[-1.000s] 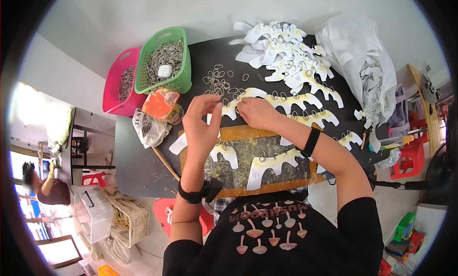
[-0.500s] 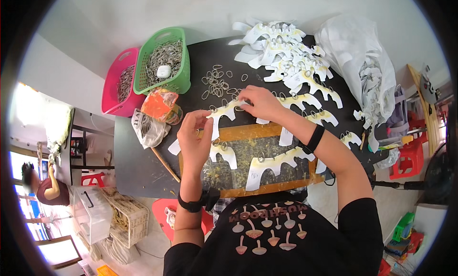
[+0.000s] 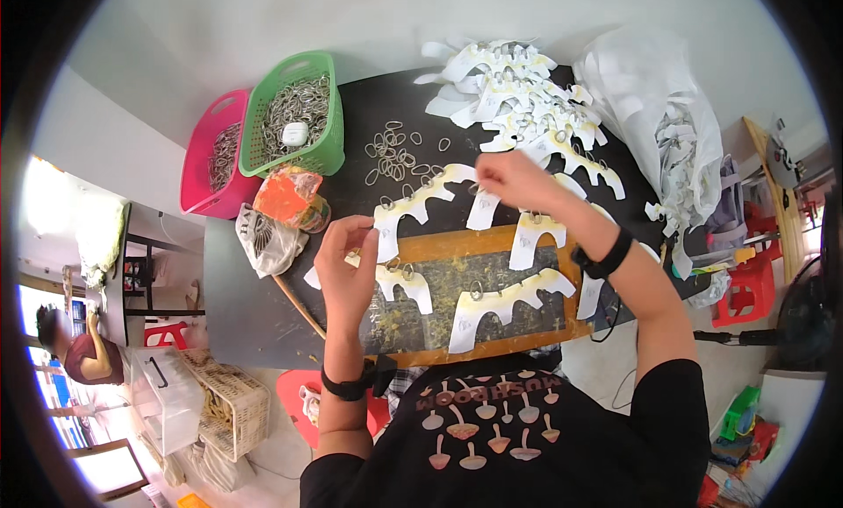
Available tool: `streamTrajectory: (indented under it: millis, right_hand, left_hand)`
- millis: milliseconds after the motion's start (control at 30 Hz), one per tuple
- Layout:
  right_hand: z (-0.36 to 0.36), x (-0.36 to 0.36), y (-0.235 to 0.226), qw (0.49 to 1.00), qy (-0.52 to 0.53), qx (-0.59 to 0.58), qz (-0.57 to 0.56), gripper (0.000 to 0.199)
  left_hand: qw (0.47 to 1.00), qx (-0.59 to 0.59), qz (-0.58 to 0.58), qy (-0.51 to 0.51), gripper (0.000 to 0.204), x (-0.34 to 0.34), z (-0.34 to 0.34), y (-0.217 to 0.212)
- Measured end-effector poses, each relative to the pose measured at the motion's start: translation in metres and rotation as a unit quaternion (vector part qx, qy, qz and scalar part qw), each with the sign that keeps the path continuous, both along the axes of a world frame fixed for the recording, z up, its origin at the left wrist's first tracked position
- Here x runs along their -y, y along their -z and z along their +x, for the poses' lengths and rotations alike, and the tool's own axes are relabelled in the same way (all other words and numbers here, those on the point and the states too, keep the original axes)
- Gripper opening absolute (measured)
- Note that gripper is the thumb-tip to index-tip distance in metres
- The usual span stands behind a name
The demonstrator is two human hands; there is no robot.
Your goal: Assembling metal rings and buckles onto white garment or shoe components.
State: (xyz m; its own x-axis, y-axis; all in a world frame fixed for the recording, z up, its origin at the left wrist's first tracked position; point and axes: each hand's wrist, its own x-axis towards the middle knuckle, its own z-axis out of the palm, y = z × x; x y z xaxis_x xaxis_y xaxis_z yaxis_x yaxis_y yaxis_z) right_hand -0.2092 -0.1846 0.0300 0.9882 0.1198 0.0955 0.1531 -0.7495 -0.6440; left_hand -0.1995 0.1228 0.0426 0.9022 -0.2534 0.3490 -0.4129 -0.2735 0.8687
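A white arched strip (image 3: 406, 211) with yellow smears and metal rings standing along it lies at the middle of the table. By its left end is my left hand (image 3: 346, 264), thumb and fingertips drawn close; what they hold, if anything, is hidden. My right hand (image 3: 512, 178) is closed above another white strip (image 3: 482, 211), right of the first strip's far end; I cannot make out what is in its fingers. Beyond the hands, loose oval metal rings (image 3: 395, 161) lie on the dark tabletop. Nearest me, one more strip (image 3: 509, 304) with a ring rests on a tape-edged board (image 3: 439, 249).
A green basket (image 3: 336, 144) and a pink basket (image 3: 195, 176) of rings stand at the far left, beside an orange-topped can (image 3: 290, 196) and a stick (image 3: 300, 308). Heaped strips (image 3: 518, 95) and a plastic bag (image 3: 628, 73) lie at the back right. A person (image 3: 83, 350) is at far left.
My right hand has moved right, off the middle strip's far end, and its fingers have closed up. My left hand has stayed near the strip's left end, slightly lower.
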Motion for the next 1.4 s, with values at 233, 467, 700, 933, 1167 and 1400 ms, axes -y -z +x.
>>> streamTrajectory:
  millis: [233, 467, 700, 933, 1167, 1400]
  right_hand:
    - [-0.010, 0.079, -0.020, 0.997, 0.039, -0.069, -0.008, 0.016]
    - [-0.004, 0.120, -0.001, 0.978, -0.016, -0.089, -0.186, 0.019]
    - [-0.005, 0.122, 0.013, 0.977, -0.012, -0.098, -0.189, 0.022]
    - [0.000, 0.114, -0.013, 0.956, -0.021, -0.193, -0.219, 0.032]
    - [0.000, 0.104, 0.009, 0.957, 0.025, -0.161, -0.238, 0.035]
    - [-0.011, 0.098, 0.019, 0.971, 0.047, -0.066, -0.224, 0.024]
  left_hand:
    - [0.999, -0.031, -0.005, 0.005, 0.013, -0.002, 0.000, 0.019]
    - [1.000, -0.022, 0.002, 0.016, 0.013, 0.002, -0.002, 0.011]
    - [0.999, -0.030, 0.029, 0.009, 0.014, -0.002, -0.007, 0.013]
    - [0.999, -0.032, 0.041, 0.003, 0.015, -0.006, -0.005, 0.014]
    - [0.999, -0.020, 0.050, 0.005, 0.015, -0.004, -0.008, 0.013]
    - [0.999, -0.021, 0.047, -0.005, 0.014, -0.013, -0.013, 0.017]
